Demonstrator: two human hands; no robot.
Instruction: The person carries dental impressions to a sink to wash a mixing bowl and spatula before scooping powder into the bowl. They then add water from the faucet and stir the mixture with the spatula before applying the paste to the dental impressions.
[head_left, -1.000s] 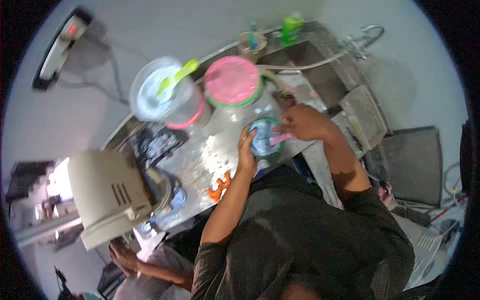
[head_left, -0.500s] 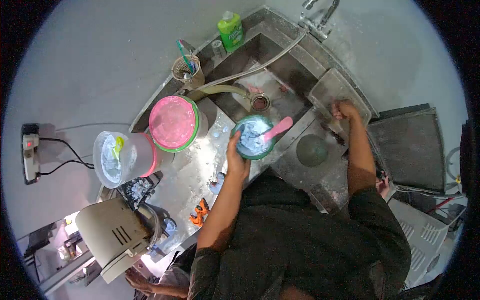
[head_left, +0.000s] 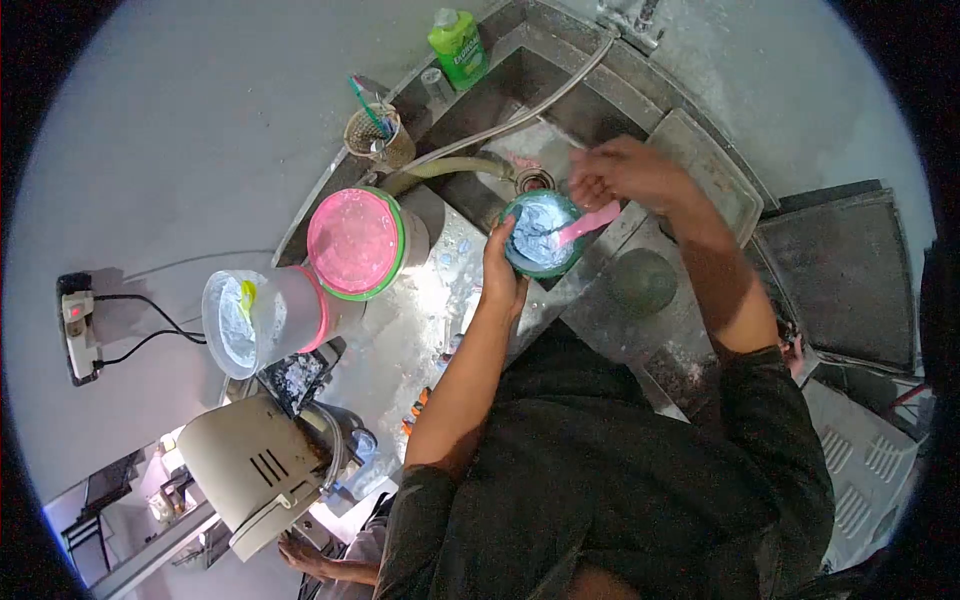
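My left hand (head_left: 503, 265) is wrapped round the left side of a green bowl (head_left: 553, 272). Pale blue paste (head_left: 537, 228) fills the bowl, and a pink spatula (head_left: 590, 225) leans out over its right rim. Just above the spatula's handle is my right hand (head_left: 620, 175), its fingers curled and smeared by motion; whether it holds anything is not visible. Beneath the bowl lies the near edge of the metal sink (head_left: 590, 110).
A pink-lidded tub (head_left: 353, 244) and an open clear container (head_left: 262, 318) stand left, above a beige machine (head_left: 240, 460). Green bottle (head_left: 459, 48), brush cup (head_left: 380, 138) and a hose (head_left: 510, 122) are at the sink. A co-worker's hand (head_left: 305, 558) shows bottom left.
My right hand has moved left from the tray at the right to just above the spatula. The view has shifted, and the bowl appears farther right and up.
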